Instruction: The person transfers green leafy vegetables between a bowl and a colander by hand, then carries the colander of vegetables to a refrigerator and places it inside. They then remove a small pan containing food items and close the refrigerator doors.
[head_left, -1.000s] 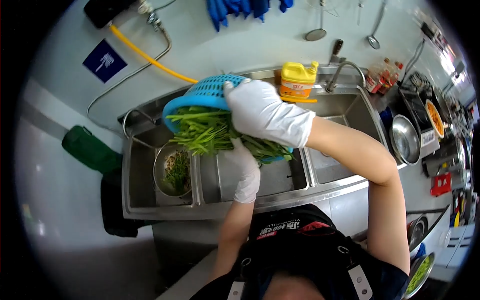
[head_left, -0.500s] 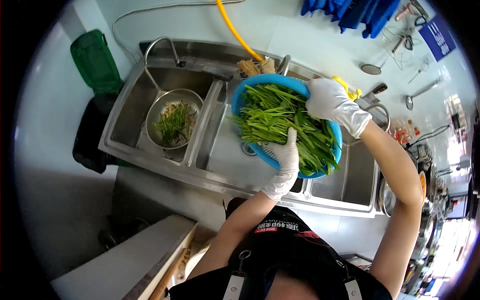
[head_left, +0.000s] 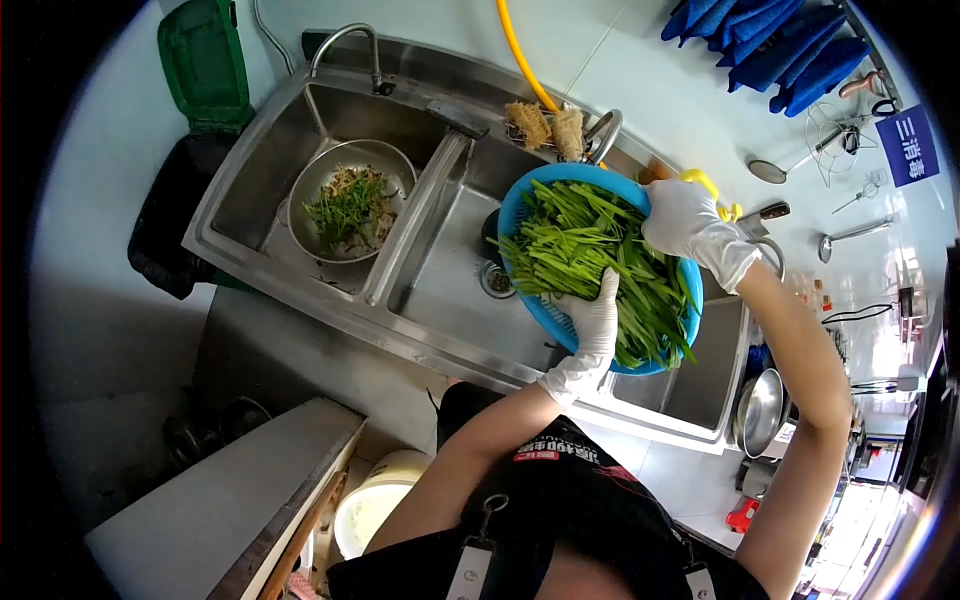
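A blue plastic basket full of long green leafy vegetables is held over the middle and right basins of the steel sink. Gloved in white, my right hand is closed on the basket's upper right rim. My left hand, also gloved, is at the near left side of the basket, its thumb over the stems and its other fingers partly hidden at the rim. In the left basin a metal bowl holds green and brown plant scraps.
Faucets stand along the sink's back edge, beside scrubbers and a yellow hose. A green-lidded bin is at the left. Utensils and blue gloves hang on the wall. A white bucket stands below.
The basket has gone from tilted on its side to opening upward, showing the vegetables inside. Both hands stay on it. The camera view has turned and shifted.
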